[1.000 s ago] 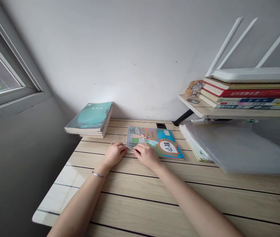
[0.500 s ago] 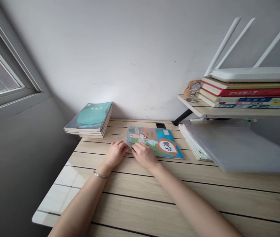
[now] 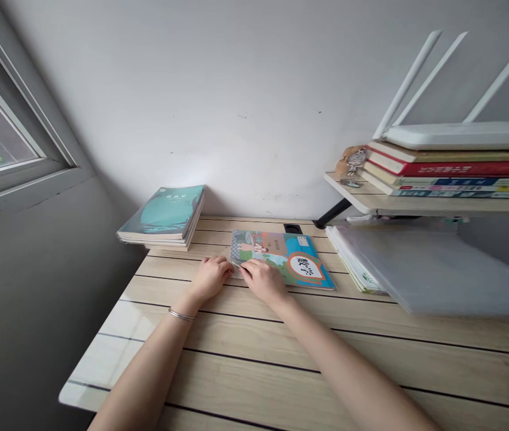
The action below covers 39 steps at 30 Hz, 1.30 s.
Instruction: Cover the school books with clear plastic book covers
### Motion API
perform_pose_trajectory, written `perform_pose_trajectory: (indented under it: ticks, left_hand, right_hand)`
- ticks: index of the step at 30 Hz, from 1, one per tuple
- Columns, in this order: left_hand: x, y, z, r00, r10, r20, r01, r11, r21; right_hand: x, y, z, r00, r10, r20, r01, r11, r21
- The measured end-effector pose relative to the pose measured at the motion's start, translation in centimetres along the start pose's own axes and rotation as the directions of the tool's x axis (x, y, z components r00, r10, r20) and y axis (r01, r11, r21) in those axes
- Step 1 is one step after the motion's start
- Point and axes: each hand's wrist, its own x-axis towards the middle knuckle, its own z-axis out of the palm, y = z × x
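A colourful textbook (image 3: pixel 287 260) with a picture cover and a glossy, see-through surface lies flat on the wooden desk, its lower left corner between my hands. My right hand (image 3: pixel 263 279) rests over the book's near edge, thumb and fingers pinched on that corner. Just left of the corner is my left hand (image 3: pixel 212 276), knuckles up, its fingers curled and pressed together. Its fingertips reach the book's left edge, but whatever they hold is hidden. A metal bangle (image 3: pixel 181 314) circles my left wrist.
A stack of teal books (image 3: pixel 164 212) stands at the back left corner. On the right, a translucent plastic sheet (image 3: pixel 451 269) lies over papers, partly below a raised shelf (image 3: pixel 442 205) with books and a white router (image 3: pixel 465 135). A black socket (image 3: pixel 293 228) sits behind the textbook.
My left hand has drawn slightly left and down, away from my right hand, widening the gap between them. The textbook lies in the same place.
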Motion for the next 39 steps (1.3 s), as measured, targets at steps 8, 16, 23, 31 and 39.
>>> perform_pose_trajectory:
  ticks: [8, 16, 23, 31, 39]
  left_hand:
    - [0.3, -0.3, 0.1, 1.000, -0.029, -0.001, 0.028, 0.991, -0.132]
    - [0.6, -0.5, 0.3, 0.999, -0.037, 0.030, 0.040, 0.992, -0.116]
    - [0.3, -0.6, 0.5, 0.999, 0.007, -0.046, -0.016, 0.978, -0.209]
    - [-0.2, -0.4, 0.4, 0.996, 0.039, -0.076, -0.057, 0.968, -0.244]
    - [-0.4, -0.6, 1.1, 0.993, -0.033, -0.112, -0.003, 0.953, -0.304]
  right_hand:
    - [0.0, -0.1, -0.2, 1.000, 0.011, -0.005, -0.011, 1.000, 0.009]
    - [0.0, -0.1, -0.2, 1.000, 0.019, 0.000, -0.019, 1.000, 0.009]
    - [0.0, 0.0, -0.1, 1.000, 0.011, -0.004, -0.011, 1.000, 0.022]
    - [-0.1, -0.1, -0.2, 1.000, 0.015, 0.005, -0.015, 1.000, 0.025]
    - [-0.5, -0.4, -0.5, 0.991, -0.124, 0.048, 0.127, 0.990, -0.054]
